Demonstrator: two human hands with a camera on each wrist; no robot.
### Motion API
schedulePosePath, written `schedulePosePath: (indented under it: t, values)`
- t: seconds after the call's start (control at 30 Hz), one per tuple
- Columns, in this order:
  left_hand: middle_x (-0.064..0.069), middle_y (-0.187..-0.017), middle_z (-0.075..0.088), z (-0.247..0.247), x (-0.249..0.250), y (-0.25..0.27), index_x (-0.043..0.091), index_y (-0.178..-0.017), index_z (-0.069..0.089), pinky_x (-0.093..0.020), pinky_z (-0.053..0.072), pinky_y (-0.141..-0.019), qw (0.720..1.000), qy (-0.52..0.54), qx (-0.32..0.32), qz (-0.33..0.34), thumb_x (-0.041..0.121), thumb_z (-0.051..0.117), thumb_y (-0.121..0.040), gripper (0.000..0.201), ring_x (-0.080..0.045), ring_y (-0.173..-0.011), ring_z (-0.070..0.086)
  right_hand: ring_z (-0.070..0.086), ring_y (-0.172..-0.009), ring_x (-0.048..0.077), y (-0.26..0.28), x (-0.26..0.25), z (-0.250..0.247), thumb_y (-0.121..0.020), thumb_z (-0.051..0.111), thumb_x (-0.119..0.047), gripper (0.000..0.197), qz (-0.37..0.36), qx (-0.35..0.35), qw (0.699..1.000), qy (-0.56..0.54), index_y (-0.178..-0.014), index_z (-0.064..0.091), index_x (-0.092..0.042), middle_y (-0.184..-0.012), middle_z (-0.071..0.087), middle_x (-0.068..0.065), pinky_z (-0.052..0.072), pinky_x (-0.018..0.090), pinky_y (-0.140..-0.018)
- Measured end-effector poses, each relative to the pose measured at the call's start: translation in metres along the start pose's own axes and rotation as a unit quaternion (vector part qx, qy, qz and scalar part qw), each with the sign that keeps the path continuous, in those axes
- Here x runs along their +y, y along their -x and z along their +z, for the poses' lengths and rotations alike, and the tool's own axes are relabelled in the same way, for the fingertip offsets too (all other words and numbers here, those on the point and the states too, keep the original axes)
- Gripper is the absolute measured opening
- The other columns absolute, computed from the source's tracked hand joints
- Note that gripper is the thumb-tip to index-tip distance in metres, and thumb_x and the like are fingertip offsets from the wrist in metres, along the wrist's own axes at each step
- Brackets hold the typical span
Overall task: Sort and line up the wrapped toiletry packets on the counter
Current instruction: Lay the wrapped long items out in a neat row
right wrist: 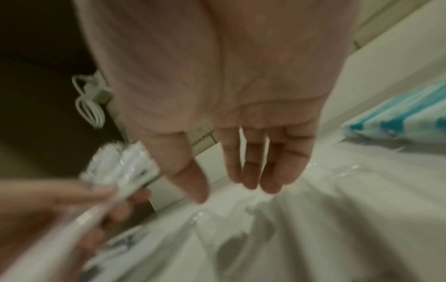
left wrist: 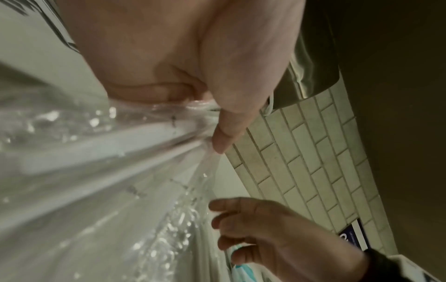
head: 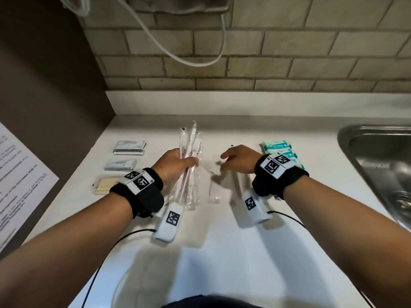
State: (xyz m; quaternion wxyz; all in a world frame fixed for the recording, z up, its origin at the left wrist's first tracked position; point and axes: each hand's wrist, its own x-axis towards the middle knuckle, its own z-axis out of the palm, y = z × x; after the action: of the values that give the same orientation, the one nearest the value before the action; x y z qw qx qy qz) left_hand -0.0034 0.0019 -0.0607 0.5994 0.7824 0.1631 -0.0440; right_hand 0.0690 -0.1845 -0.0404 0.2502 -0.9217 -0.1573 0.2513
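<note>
My left hand (head: pixel 178 162) grips a bundle of clear-wrapped toothbrushes (head: pixel 189 156) held lengthwise above the white counter (head: pixel 222 241); in the left wrist view the thumb (left wrist: pixel 224 137) presses the plastic wrap (left wrist: pixel 108 148). My right hand (head: pixel 235 160) hovers to its right with fingers (right wrist: pixel 253 167) straight and nothing in them. Under it lie more clear-wrapped packets (head: pixel 213 190) on the counter. Teal packets (head: pixel 282 152) are stacked beyond my right wrist. At the left sit two stacks of white sachets (head: pixel 130 147) (head: pixel 121 165) and a pale yellow wrapped soap (head: pixel 104 185).
A steel sink (head: pixel 378 165) is set into the counter at the right. A brick-tile wall (head: pixel 244 63) with a hanging white cable (head: pixel 178 54) stands behind. A dark side panel with a printed sheet (head: pixel 20 185) closes off the left.
</note>
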Motion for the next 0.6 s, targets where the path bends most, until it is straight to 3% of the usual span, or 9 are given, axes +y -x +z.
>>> schedulePosePath:
  t: [0.1, 0.27, 0.37, 0.4, 0.5, 0.6]
  values:
    - [-0.011, -0.107, 0.070, -0.002, 0.004, -0.004, 0.010, -0.104, 0.066, -0.036, 0.049, -0.094, 1.000, -0.004, 0.013, 0.008, 0.022, 0.065, -0.089, 0.019, -0.027, -0.103, 0.064, 0.059, -0.114, 0.028, -0.011, 0.010, 0.002, -0.091, 0.056, -0.028, 0.037, 0.042, 0.068, 0.983, 0.164, -0.119, 0.062, -0.005, -0.123, 0.063, 0.011, 0.047, 0.031, -0.090]
    - [-0.004, -0.109, 0.069, -0.009, 0.009, -0.012, 0.018, -0.111, 0.062, -0.040, 0.048, -0.095, 0.999, 0.002, 0.024, 0.032, 0.025, 0.061, -0.092, 0.020, -0.024, -0.106, 0.063, 0.063, -0.106, 0.030, -0.030, 0.022, 0.014, -0.091, 0.056, -0.022, 0.030, 0.081, 0.075, 0.974, 0.196, -0.114, 0.055, -0.004, -0.110, 0.064, 0.012, 0.048, 0.033, -0.080]
    - [-0.004, -0.110, 0.068, -0.016, 0.009, -0.014, 0.020, -0.111, 0.061, -0.044, 0.047, -0.099, 0.999, 0.009, 0.031, 0.029, 0.024, 0.060, -0.092, 0.020, -0.025, -0.107, 0.063, 0.065, -0.101, 0.030, -0.035, 0.020, 0.012, -0.087, 0.061, -0.016, 0.016, 0.081, 0.070, 0.971, 0.214, -0.095, 0.051, -0.007, -0.103, 0.064, 0.008, 0.052, 0.033, -0.083]
    - [-0.004, -0.110, 0.069, -0.018, 0.009, -0.014, 0.021, -0.111, 0.062, -0.046, 0.047, -0.100, 0.999, 0.010, 0.033, 0.029, 0.024, 0.060, -0.091, 0.020, -0.025, -0.106, 0.063, 0.064, -0.102, 0.030, -0.036, 0.020, 0.011, -0.086, 0.060, -0.015, 0.016, 0.078, 0.070, 0.972, 0.211, -0.096, 0.049, -0.007, -0.107, 0.064, 0.010, 0.053, 0.034, -0.084]
    - [-0.004, -0.106, 0.070, -0.024, 0.004, -0.012, 0.022, -0.108, 0.062, -0.046, 0.048, -0.099, 0.999, 0.019, 0.036, 0.026, 0.023, 0.061, -0.090, 0.018, -0.028, -0.105, 0.065, 0.060, -0.109, 0.032, -0.032, 0.011, 0.005, -0.087, 0.061, -0.019, 0.040, 0.066, 0.091, 0.979, 0.167, -0.121, 0.047, -0.004, -0.118, 0.059, 0.013, 0.048, 0.032, -0.082]
    - [-0.004, -0.106, 0.068, -0.026, 0.000, -0.007, 0.018, -0.111, 0.060, -0.043, 0.047, -0.099, 0.998, 0.055, 0.015, 0.009, 0.017, 0.059, -0.093, 0.018, -0.025, -0.103, 0.063, 0.063, -0.092, 0.029, -0.027, -0.016, -0.002, -0.085, 0.063, -0.012, 0.038, -0.009, 0.117, 0.993, 0.031, -0.119, 0.047, -0.006, -0.111, 0.064, 0.013, 0.049, 0.031, -0.072]
